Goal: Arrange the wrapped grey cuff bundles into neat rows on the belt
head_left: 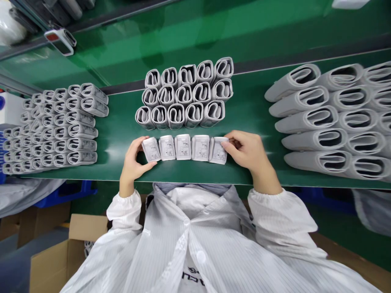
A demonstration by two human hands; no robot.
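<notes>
A short row of rolled grey blood pressure cuffs (183, 147) lies near the front edge of the green table, printed drawings facing up. My left hand (133, 159) curls around the leftmost rolled cuff (151, 149), its thumb along the near edge and its fingers at the far side. At the opposite end, my right hand (246, 149) grips the rightmost rolled cuff (218, 151), thumb on the printed face and fingers behind it. Just beyond the row stands a block of rolled cuffs (183, 94) in three lines, their coiled ends showing.
Many small rolled cuffs (61, 132) are stacked at the left of the green table (119, 122). Larger rolled cuffs (317, 118) are lined up at the right. A device with a red display (61, 41) hangs on the rail at upper left. An open cardboard box (50, 264) stands below left.
</notes>
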